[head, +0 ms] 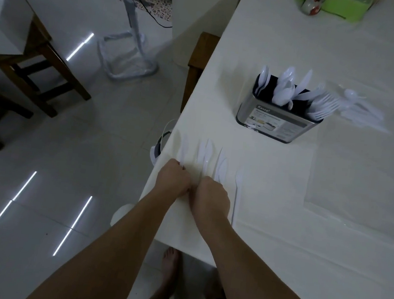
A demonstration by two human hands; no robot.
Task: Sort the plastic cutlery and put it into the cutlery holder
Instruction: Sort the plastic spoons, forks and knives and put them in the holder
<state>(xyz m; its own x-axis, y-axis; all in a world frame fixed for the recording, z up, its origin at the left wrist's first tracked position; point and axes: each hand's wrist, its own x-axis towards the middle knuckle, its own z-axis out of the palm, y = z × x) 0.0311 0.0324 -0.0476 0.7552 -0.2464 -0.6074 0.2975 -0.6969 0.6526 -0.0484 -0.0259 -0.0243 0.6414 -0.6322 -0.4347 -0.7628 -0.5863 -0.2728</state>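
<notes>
Both hands work side by side at the near left corner of the white-covered worktop (288, 49), knuckles almost touching. The left hand (174, 177) has its fingers curled down, and the handle end of a white plastic knife (184, 149) runs into its fingertips; it appears to pinch that knife, whose blade points away from the hand along the worktop edge. The right hand (211, 196) is curled too, fingers tucked under at the handle ends of a fanned bunch of white cutlery (210, 159). Those pieces spread out ahead of its knuckles; whether the fingers actually grip them cannot be told, since the hand covers the contact. Just to the right of the right hand lies one single piece (236, 193), a long thin handle with a small head pointing away, apart from the fingers.

Well ahead of the right hand and further right stands the cutlery holder (274, 120), a metal box with a printed label. Spoons (284, 85) stand in its left and middle sections, and forks (323, 106) lean out of its right end. Beyond the holder's right side a loose heap of white cutlery (360, 110) rests on the worktop, blurred.

At the worktop's far end sits a green container (337, 4).
</notes>
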